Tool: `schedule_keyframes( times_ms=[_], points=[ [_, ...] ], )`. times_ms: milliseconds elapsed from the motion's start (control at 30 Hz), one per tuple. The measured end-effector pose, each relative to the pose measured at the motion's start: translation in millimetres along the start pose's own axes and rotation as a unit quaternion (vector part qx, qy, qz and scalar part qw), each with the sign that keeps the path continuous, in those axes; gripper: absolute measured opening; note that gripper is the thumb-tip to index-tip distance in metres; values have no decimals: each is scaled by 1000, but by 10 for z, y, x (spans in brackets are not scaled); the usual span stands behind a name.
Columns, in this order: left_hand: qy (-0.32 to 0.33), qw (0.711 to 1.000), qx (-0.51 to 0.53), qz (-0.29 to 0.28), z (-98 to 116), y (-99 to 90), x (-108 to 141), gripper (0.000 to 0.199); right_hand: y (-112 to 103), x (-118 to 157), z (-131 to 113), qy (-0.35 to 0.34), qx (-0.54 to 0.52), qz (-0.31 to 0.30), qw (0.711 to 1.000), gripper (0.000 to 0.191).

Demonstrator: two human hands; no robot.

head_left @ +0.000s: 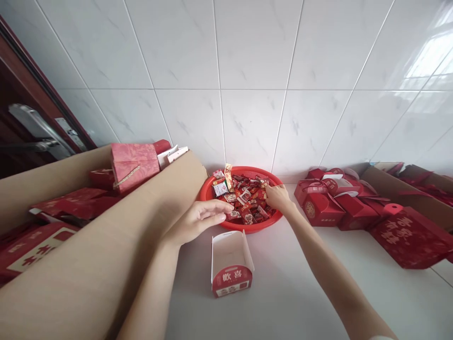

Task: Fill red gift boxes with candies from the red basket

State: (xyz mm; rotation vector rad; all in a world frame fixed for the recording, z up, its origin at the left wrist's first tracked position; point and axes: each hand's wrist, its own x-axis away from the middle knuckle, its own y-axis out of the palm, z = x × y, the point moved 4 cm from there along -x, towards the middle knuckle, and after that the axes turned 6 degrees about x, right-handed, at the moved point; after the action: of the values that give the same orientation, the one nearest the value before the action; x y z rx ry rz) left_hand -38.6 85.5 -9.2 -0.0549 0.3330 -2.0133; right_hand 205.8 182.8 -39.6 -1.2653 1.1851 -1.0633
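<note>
Two bare hands work at the red plastic basket, one at each side of it. The right hand (280,198) comes in over the right rim with its fingers down among the wrapped packets (244,196); the fingertips are hidden, so I cannot tell whether they are closed on anything. The left hand (207,217) lies across the left front rim, fingers stretched out and loosely spread, thumb apart, with no packet visible in it; whether the fingertips touch the packets is unclear.

The basket (253,229) sits ahead of the person, looking wider from side to side than front to back from this angle. Just in front of it, on the person's side, stands an open-topped red and white box (231,276), upright on the surface (283,293). It is the key relation here: the box lies between the forearms, its opening up and its length seeming to run away from the person, towards the basket. The left hand is clearly nearer to it, just beyond its back left corner; the right is farther off.

Outward, a large carton (116,241) holding red boxes flanks the left forearm. Well to the right stand more red gift boxes (323,210), with another carton (385,184) beyond. A tiled wall (253,118) closes the back.
</note>
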Motion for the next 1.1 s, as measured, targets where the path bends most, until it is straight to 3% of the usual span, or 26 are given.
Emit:
schedule_keyframes(
  times_ms=[167, 233, 333, 533, 667, 767, 867, 967, 1100],
  points=[
    [13, 999, 10, 32, -107, -63, -465, 35, 79, -44, -112, -56, -91, 39, 994, 17],
    [2, 999, 6, 42, -189, -52, -678, 44, 68, -25, -140, -121, -222, 70, 965, 19],
    [1, 999, -26, 36, -285, 8, -944, 52, 73, 2, -166, -186, -409, 83, 889, 20],
    [35, 997, -68, 29, -398, 73, -1120, 28, 86, 54, -227, -205, -501, 41, 840, 24],
    [10, 999, -2, 47, -539, 21, -1135, 33, 94, 62, -206, -193, -546, 33, 815, 29],
    [5, 996, -2, 89, -624, -115, -1199, 37, 121, 50, -135, -137, -586, 59, 797, 37],
    [-12, 988, -123, 92, -663, -252, -1310, 28, 110, 59, -80, -99, -610, 93, 780, 39],
    [-55, 958, -281, 31, -704, -280, -1416, 18, 81, 80, -66, -87, -623, 106, 770, 37],
    [-95, 937, -335, -10, -791, -208, -1475, 13, 91, 90, -56, -59, -650, 94, 752, 36]
  ],
)
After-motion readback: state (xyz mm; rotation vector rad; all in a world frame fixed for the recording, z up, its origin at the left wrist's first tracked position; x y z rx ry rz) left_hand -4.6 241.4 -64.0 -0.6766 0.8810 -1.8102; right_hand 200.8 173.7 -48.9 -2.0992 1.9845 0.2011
